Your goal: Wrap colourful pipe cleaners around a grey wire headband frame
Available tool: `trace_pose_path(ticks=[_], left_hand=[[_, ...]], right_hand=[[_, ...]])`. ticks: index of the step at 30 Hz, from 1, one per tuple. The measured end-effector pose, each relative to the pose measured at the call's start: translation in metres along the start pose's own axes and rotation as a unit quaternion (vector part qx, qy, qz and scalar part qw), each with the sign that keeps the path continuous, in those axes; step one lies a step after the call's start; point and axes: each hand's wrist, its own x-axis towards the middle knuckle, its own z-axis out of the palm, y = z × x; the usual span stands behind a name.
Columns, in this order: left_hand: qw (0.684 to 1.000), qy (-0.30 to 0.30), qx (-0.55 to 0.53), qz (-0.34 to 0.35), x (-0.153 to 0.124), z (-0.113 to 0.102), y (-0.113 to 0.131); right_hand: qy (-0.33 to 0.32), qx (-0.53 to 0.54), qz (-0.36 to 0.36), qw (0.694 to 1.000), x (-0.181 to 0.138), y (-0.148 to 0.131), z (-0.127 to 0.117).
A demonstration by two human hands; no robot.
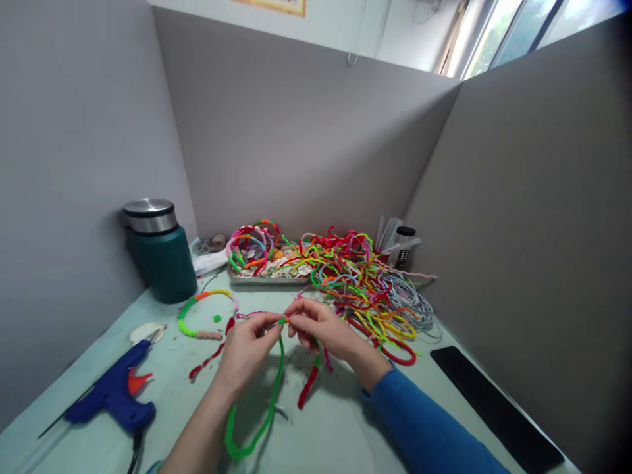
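Note:
My left hand point(244, 349) and my right hand point(323, 329) meet above the middle of the table, both closed in a pinch. Between their fingertips runs a strand where a green pipe cleaner point(277, 382) meets a short orange bit point(288, 320). The green pipe cleaner's long tail hangs in a loop below my left fingers. Under my right hand a red fuzzy piece point(308, 387) shows, joined to a bit of green; my palm hides its upper end. To the left lies a ring of coloured pipe cleaner sections point(185, 309), with a gap at its lower right.
A blue glue gun point(111, 388) lies at left, its nozzle by a round white pad point(147, 333). Behind stand a teal flask point(165, 263) and a metal tray point(269, 281) with finished rings. A pipe cleaner heap point(345, 263), grey cord coils point(412, 303) and a black strip point(494, 408) occupy the right.

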Motion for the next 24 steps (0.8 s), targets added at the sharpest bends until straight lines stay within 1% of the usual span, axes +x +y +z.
trace_pose_path(ticks=[6,9,13,15,17,19,21,24], left_hand=[[0.999,-0.002,-0.035,0.001,-0.002,-0.001,0.005],[0.998,-0.022,-0.067,0.0,-0.002,0.0,0.008],[0.991,-0.071,-0.115,0.011,-0.003,0.0,0.01],[0.99,-0.079,-0.111,0.028,-0.004,0.0,0.011],[0.991,-0.083,-0.103,0.03,-0.006,0.0,0.012],[0.99,-0.086,-0.113,0.012,-0.009,0.0,0.015],[0.986,-0.092,-0.137,-0.013,-0.01,0.0,0.018],[0.98,-0.112,-0.158,-0.036,-0.011,0.0,0.021]], right_hand=[[-0.099,0.056,0.078,0.99,0.0,0.003,-0.005],[-0.108,0.06,0.077,0.989,0.001,0.004,-0.005],[-0.074,0.048,0.049,0.995,0.002,0.004,-0.006],[-0.053,0.036,0.036,0.997,0.003,0.004,-0.007],[-0.014,0.021,0.016,1.0,0.003,0.004,-0.006],[0.038,0.013,-0.008,0.999,0.003,0.005,-0.006],[0.075,0.011,-0.036,0.997,0.004,0.005,-0.005],[0.088,0.01,-0.079,0.993,0.004,0.005,-0.005]])
